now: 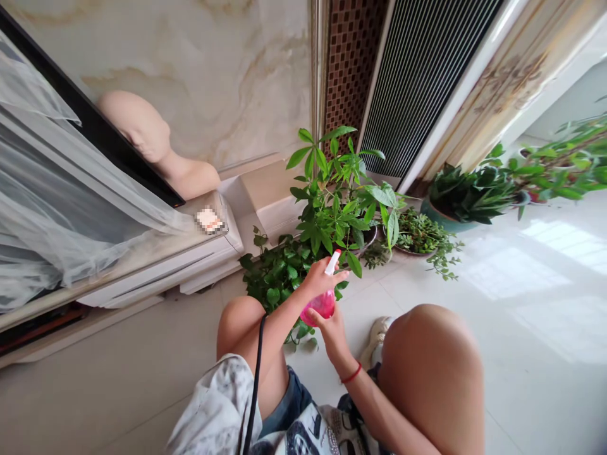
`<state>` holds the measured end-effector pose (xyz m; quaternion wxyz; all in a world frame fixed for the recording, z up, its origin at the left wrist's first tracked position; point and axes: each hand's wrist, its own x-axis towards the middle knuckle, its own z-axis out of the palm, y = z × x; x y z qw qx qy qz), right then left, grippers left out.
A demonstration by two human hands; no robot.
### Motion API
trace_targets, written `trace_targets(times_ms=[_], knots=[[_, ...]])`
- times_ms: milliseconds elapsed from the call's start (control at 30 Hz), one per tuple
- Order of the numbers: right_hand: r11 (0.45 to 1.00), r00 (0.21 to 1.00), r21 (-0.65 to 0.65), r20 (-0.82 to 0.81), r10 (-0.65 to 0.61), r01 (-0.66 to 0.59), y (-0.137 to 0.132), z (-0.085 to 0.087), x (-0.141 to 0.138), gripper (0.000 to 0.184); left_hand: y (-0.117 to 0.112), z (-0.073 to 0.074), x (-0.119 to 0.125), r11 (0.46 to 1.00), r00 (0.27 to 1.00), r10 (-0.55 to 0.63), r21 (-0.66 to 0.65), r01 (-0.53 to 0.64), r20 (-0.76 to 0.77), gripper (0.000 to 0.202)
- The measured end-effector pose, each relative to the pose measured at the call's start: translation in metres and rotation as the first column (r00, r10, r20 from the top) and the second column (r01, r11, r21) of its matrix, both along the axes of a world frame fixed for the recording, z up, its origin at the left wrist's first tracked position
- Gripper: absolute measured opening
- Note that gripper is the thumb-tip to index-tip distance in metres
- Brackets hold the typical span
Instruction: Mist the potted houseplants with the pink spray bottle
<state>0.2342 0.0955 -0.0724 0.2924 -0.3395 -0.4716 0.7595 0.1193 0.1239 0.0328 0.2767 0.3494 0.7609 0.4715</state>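
A pink see-through spray bottle (318, 308) with a white spray head and red tip is held between my two hands, over the floor in front of my knees. My left hand (321, 280) is closed around the neck by the spray head, one finger stretched out past it. From below, my right hand (331, 323) grips the bottle's body, thumb on its near side. The red nozzle points away from me at a potted plant with long green leaves (339, 212). A trailing leafy plant (279, 272) sits just left of my hands and partly behind them.
A low cabinet (156, 272) runs along the left, bearing a mannequin head (137, 126) and a draped screen. Further right stand a low bushy plant (417, 232) and a dark-leaved plant in a teal pot (446, 218). A tall slatted unit (427, 76) rises behind. A black cord (258, 360) hangs by my left arm.
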Motion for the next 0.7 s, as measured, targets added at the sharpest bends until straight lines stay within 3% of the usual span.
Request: trace_targets(times_ms=[233, 467, 600, 700], knots=[[0.998, 0.998, 0.021, 0.001, -0.059, 0.059, 0.004, -0.007, -0.002, 0.082, 0.003, 0.0, 0.01, 0.98, 0.98, 0.194, 0.038, -0.196, 0.049, 0.019], [0.999, 1.0, 0.025, -0.008, -0.026, 0.026, 0.004, 0.003, 0.006, 0.089, -0.004, 0.009, 0.017, 0.966, 0.978, 0.19, 0.162, -0.202, 0.087, 0.012], [0.997, 0.999, 0.083, -0.046, 0.012, -0.008, 0.003, 0.016, 0.008, 0.087, -0.012, 0.02, 0.015, 0.956, 0.97, 0.242, 0.17, -0.239, 0.001, 0.021], [0.994, 0.998, 0.105, -0.064, 0.029, -0.022, 0.0, 0.016, 0.008, 0.086, -0.022, 0.022, 0.012, 0.956, 0.972, 0.232, 0.18, -0.232, 0.023, 0.026]])
